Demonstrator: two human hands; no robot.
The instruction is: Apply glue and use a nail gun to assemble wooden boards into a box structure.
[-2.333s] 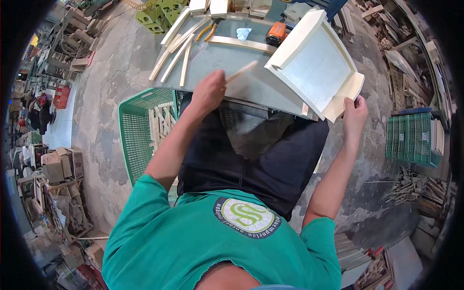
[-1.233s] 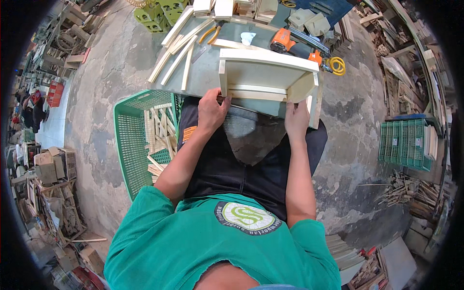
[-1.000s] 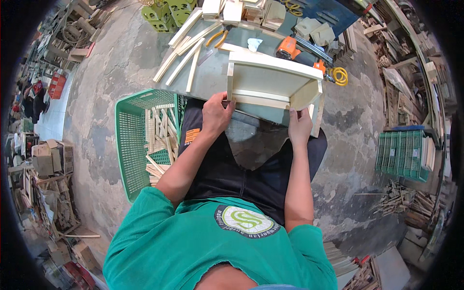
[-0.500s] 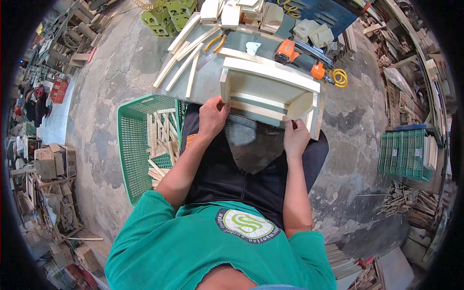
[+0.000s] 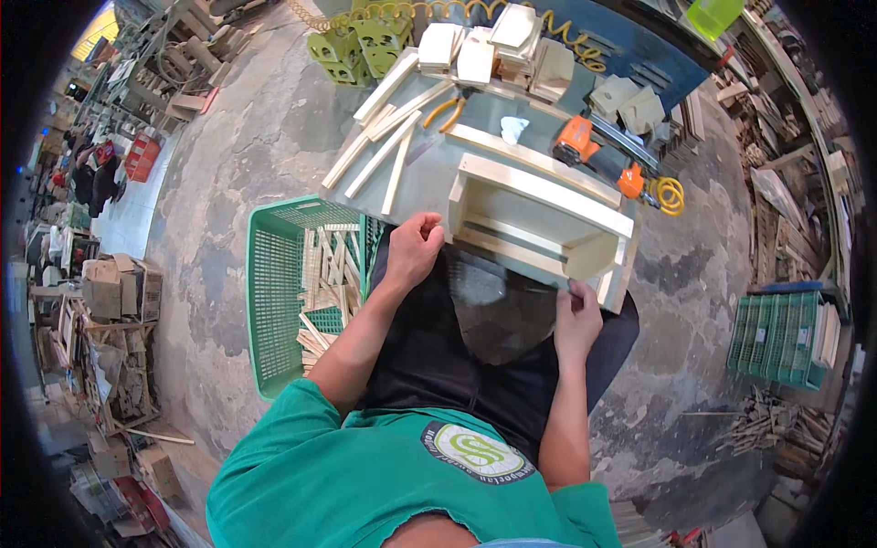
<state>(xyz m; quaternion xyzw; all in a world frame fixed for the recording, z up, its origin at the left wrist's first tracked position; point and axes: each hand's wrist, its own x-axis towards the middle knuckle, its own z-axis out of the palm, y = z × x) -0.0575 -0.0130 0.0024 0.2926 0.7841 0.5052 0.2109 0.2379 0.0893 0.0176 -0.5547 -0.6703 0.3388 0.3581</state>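
A pale wooden box frame [image 5: 546,199] with end panels and long slats rests on the grey work surface before me. Beside its left end panel is my left hand [image 5: 416,251], fingers curled together and slightly apart from the wood; whether they hold something small is hidden. My right hand [image 5: 578,320] pinches at the near right corner, where the lower front slat [image 5: 512,250] meets the right end panel [image 5: 592,257]. Behind the box a longer wooden strip [image 5: 534,163] lies on the surface.
Loose wooden strips [image 5: 382,164] and orange-handled pliers [image 5: 445,111] lie left on the worktop. Orange nail guns [image 5: 575,140] with a yellow coiled hose [image 5: 670,195] lie right. Stacked wooden pieces [image 5: 475,57] line the back. A green basket [image 5: 263,301] of sticks stands at left.
My left hand has come away from the box's left front corner. My right hand stays at the right corner. The whole view has shifted, with the scene appearing lower and further right.
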